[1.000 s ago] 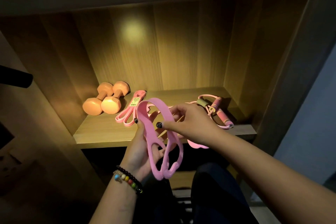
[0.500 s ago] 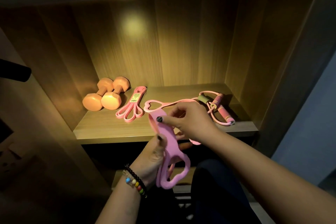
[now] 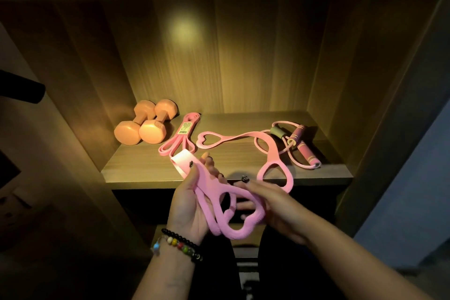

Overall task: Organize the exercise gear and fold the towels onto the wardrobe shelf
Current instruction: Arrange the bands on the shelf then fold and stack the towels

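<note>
In front of the wardrobe shelf (image 3: 136, 173), both hands working one pink stretch band (image 3: 219, 204); left hand (image 3: 192, 202) palm up below the shelf edge, fingers curled round the band's folded strap end, thumb pinning it near the top; beaded bracelets (image 3: 180, 246) on that wrist; right hand (image 3: 275, 204) coming in from the right, fingers spread and loose, some threaded through the heart-shaped loops at the band's lower end, touching but no firm clamp visible; band held clear of the shelf, just in front of its front edge, hanging over dark space below. On the shelf, far left at the back, two orange dumbbells (image 3: 143, 126) lying side by side, touching; just right of them a flat pink loop band (image 3: 179, 136) with a yellow label, folded lengthwise; mid-shelf a second pink heart-loop band (image 3: 243, 137) stretched across, one heart end near the loop band, other end reaching the front edge and overhanging near the right hand; far right a pink-handled jump rope (image 3: 306, 151) in a loose tangle, lying partly over that second band. No towels in view; lighting dim, warm spot on the back panel (image 3: 182, 29).
</note>
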`<action>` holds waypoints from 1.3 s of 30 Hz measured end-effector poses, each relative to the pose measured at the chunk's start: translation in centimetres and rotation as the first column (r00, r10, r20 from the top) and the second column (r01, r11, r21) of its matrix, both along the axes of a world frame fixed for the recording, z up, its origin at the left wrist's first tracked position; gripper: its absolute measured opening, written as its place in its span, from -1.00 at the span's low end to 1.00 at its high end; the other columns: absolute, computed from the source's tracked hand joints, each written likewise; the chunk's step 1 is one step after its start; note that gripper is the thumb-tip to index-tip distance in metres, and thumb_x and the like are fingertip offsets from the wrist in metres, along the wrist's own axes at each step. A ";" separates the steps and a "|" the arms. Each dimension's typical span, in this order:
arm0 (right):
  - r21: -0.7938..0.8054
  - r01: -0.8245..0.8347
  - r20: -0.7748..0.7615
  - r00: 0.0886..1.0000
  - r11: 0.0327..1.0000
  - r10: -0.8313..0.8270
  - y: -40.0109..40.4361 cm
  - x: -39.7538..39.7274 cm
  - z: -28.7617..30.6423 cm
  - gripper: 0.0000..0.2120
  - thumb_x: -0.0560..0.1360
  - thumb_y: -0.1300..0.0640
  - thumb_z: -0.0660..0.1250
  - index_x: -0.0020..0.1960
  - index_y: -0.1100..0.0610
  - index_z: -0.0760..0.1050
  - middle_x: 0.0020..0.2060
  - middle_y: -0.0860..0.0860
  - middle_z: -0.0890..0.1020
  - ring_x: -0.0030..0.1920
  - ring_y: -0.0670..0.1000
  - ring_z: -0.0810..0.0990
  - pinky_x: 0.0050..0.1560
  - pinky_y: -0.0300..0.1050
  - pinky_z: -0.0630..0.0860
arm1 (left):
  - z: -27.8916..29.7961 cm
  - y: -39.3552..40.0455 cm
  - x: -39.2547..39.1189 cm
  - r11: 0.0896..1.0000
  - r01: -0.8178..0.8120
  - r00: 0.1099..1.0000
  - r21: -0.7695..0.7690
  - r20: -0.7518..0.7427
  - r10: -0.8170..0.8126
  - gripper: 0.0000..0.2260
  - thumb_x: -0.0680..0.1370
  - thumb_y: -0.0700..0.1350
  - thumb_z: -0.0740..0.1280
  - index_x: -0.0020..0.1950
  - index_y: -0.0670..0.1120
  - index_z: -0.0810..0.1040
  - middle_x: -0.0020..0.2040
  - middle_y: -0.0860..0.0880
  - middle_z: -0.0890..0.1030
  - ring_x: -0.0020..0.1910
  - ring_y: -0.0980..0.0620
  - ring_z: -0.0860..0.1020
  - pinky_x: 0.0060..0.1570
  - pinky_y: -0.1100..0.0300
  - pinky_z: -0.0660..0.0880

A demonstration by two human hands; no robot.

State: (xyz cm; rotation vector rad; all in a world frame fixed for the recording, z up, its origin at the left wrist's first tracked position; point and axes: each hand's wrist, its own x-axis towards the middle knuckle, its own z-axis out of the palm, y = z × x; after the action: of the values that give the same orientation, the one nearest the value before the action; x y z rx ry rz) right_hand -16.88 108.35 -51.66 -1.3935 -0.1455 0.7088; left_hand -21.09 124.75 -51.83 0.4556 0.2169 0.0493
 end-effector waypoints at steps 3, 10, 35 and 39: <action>0.324 0.080 -0.326 0.945 0.943 0.032 0.7 -1.6 -1.6 -0.51 0.46 -0.07 0.24 0.23 0.24 0.56 0.17 0.24 0.61 0.18 0.24 0.57 0.29 0.26 0.40 | 0.2 0.0 0.0 0.999 -0.013 1.000 -0.049 0.008 0.013 -0.76 0.56 0.04 0.25 0.07 -0.10 0.52 -0.10 -0.04 0.52 -0.07 0.03 0.48 0.19 -0.03 0.43; 0.365 0.210 -0.451 0.892 0.907 -0.026 2.5 -3.2 -1.9 -0.57 0.42 0.07 0.32 0.22 0.28 0.53 0.11 0.27 0.62 0.05 0.21 0.61 0.03 0.14 0.58 | 1.7 0.0 0.0 0.990 -0.138 0.990 -0.010 0.026 0.139 -0.81 0.49 -0.06 0.30 -0.01 -0.16 0.50 -0.29 -0.04 0.50 -0.32 0.07 0.50 -0.24 0.19 0.57; 0.342 0.354 -0.438 0.880 0.871 -0.186 0.7 -1.8 -0.1 -0.64 0.38 0.13 0.34 0.08 0.34 0.61 -0.10 0.25 0.68 -0.21 0.08 0.69 -0.12 -0.01 0.65 | 0.1 3.3 -0.6 0.534 0.185 0.981 0.825 -0.185 -0.055 -0.70 0.37 0.01 0.51 -0.03 -0.16 0.64 -0.04 -0.11 0.70 -0.17 0.06 0.62 -0.23 0.22 0.54; 0.269 0.371 -0.399 0.883 0.889 -0.247 0.9 -1.4 -0.6 -0.70 0.49 0.11 0.30 0.07 0.33 0.58 -0.05 0.25 0.69 -0.10 0.14 0.70 0.16 0.15 0.54 | -0.8 4.6 -1.2 0.508 0.307 0.949 0.805 -0.220 -0.225 -0.55 0.40 -0.05 0.51 0.22 -0.18 0.53 0.02 -0.16 0.68 -0.16 0.06 0.60 -0.24 0.26 0.50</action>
State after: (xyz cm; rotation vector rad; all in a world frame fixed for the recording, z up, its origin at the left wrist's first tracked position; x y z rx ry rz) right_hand -18.29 109.20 -52.27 -0.9093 0.2351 0.6158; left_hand -22.31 129.31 -52.66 1.4732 0.1957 -0.1899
